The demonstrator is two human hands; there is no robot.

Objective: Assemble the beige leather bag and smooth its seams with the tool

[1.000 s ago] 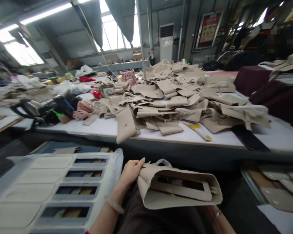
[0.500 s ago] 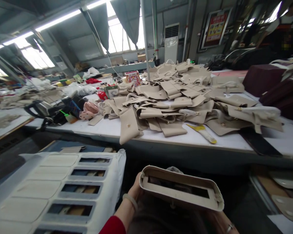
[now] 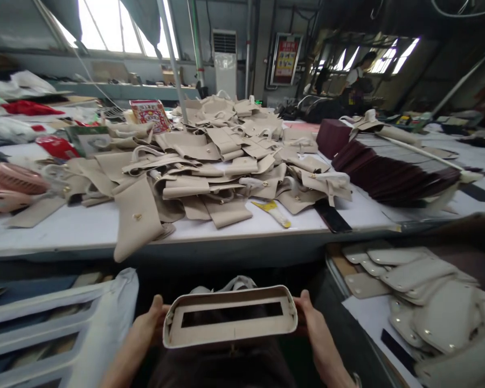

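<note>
Between my hands, low in the middle of the head view, is a beige handbag body with its boxy end turned up toward me. A long rectangular slot shows in the recessed panel inside its rounded rim. My left hand grips its left end, thumb up and fingers mostly hidden by the side. The opposite end is held by my right hand, also with the thumb raised and the fingers partly out of sight. Part of a light handle sticks out beyond the far side of the body.
A white table ahead carries a heap of beige bag pieces and a yellow-handled tool. Dark maroon sheets lie right. Slotted white panels are at left, snap-studded beige flaps at right. A person stands far back.
My view has swung to the right, bringing the beige flaps and the distant person into sight. The bag body has turned more level and square to me, with both hands still on its ends.
</note>
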